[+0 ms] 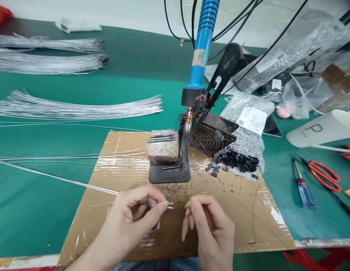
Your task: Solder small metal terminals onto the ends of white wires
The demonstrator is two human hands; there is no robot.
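Note:
My left hand [138, 216] is closed in a pinch on thin white wires [101, 188]. They run in from the left, and their short ends stick out past my thumb and forefinger. A small pale piece shows under the thumb, too hidden to name. Just to the right, my right hand [210, 226] has its thumb and forefinger pressed together; anything between them is hidden. Beyond both hands, a blue-handled soldering iron [204, 37] is held tip down over a black base plate [169, 177]. A wrapped block [162, 152] carries several thin dark rods [162, 137].
Cardboard [248, 222] covers the work area. Small black parts [239, 160] spill from a plastic bag [248, 113], beside a fan [208, 135]. A screwdriver [303, 188], red-handled cutters [323, 175] and a white cup [321, 128] are on the right. Wire bundles [78, 107] lie left.

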